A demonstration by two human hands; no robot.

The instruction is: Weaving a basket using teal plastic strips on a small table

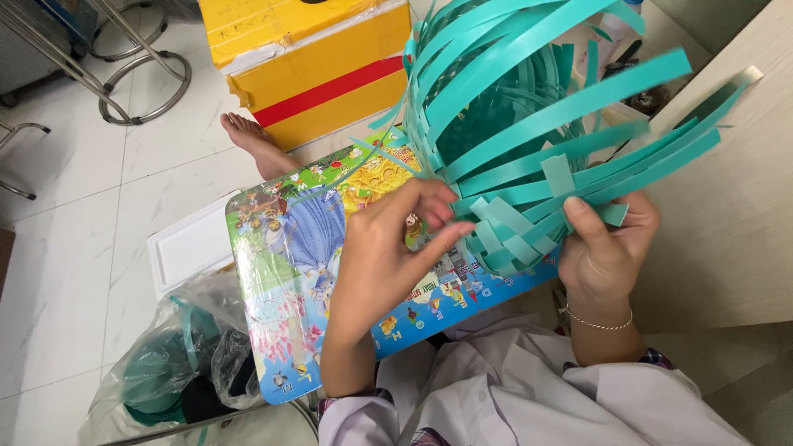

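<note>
1. The left hand [388, 248] was up in front of the person, w/ its fingers [429, 202] pinched on the woven strips at the lower edge of the teal basket [512, 124]. One finger poked out long toward the weave. So this hand was closed on the strips, not flat or loose.

2. The right hand [607, 239] gripped the other side of the same edge, thumb pressed on top of a strip, fingers tucked behind. It wore a thin bracelet [599, 320]. Closed tight on the basket too.

3. The basket was in the air between both hands, tipped over, above the lap and the picture board [306, 256]. It was only half made: lots of long loose strip ends [578, 91] stuck out up top & to the right.

4. What could go wrong, I think:
   - If a hand let go, the small crossed bits at the edge could slip apart, bc nothing else looked to hold them.
   - A hard tug could bend or crease a strip, & then it wouldn't lie flat.
   - The long ends could poke the face or catch on the yellow box [306, 66] behind.
   - The basket could drop on the floor [74, 206] near the plastic bag [182, 363] & bare foot [252, 140].
</note>
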